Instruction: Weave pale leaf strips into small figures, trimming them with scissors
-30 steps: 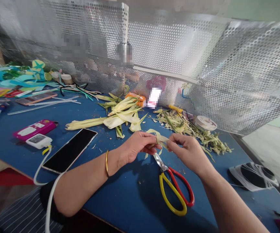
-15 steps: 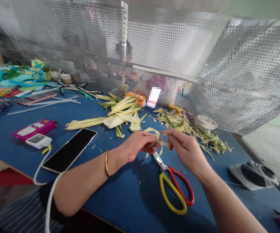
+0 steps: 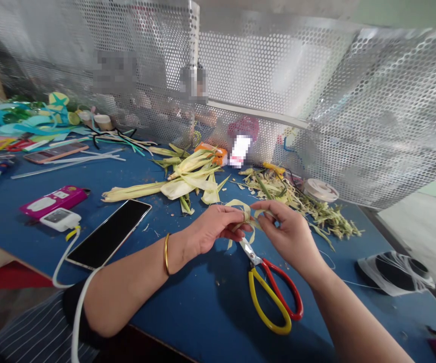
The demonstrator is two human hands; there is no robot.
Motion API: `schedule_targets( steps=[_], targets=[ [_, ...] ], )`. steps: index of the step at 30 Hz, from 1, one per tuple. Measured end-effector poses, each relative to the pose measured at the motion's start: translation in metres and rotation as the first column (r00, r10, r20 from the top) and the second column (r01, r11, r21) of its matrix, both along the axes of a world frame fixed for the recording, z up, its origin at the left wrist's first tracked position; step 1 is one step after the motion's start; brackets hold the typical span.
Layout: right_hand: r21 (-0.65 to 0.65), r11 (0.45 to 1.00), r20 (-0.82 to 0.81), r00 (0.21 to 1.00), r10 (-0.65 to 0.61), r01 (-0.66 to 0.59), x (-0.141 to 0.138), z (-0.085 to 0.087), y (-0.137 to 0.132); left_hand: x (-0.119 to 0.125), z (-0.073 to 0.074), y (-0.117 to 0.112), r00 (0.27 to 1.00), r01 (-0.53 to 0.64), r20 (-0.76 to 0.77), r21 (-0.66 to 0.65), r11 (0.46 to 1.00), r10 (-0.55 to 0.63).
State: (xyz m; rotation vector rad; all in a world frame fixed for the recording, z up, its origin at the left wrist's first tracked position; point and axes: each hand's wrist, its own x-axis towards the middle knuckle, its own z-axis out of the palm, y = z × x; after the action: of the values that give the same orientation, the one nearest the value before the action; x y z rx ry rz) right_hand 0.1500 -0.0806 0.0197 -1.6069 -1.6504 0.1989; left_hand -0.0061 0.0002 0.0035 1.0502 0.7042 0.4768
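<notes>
My left hand pinches a bundle of pale green corn husk strips, looped and curling above its fingertips. Close on its right, my right hand has thumb and forefinger closed on the end of one strip. Below both hands lie scissors with one yellow and one red handle; their blade tips are hidden under my left hand. Behind the hands rests a pile of whole corn husks. Thin white thread runs from a spool at the right toward my right hand.
Husk scraps and a roll of white tape lie back right. A black phone, a white device with a cable and a magenta case are on the left. A perforated screen stands along the back; people show dimly behind it.
My right hand has shifted slightly, and its fingers have curled in more around the strip. My left hand stays nearly still with the husk bundle.
</notes>
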Motion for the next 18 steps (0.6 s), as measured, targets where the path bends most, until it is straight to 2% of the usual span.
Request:
schedule_targets(
  steps=[3, 10, 18],
  targets=[
    [0.037, 0.999, 0.060, 0.998, -0.025, 0.023, 0.000, -0.001, 0.001, 0.000, 0.001, 0.000, 1.000, 0.003, -0.001, -0.003, 1.000, -0.003],
    [0.023, 0.999, 0.097, 0.995, -0.030, 0.028, 0.000, -0.004, -0.001, 0.000, 0.000, 0.000, 1.000, 0.019, 0.003, 0.008, 1.000, -0.019],
    [0.038, 0.998, 0.360, 0.932, 0.037, -0.054, -0.001, 0.008, -0.008, -0.001, -0.002, 0.000, 0.999, 0.042, 0.018, 0.031, 0.999, -0.043]
  ],
)
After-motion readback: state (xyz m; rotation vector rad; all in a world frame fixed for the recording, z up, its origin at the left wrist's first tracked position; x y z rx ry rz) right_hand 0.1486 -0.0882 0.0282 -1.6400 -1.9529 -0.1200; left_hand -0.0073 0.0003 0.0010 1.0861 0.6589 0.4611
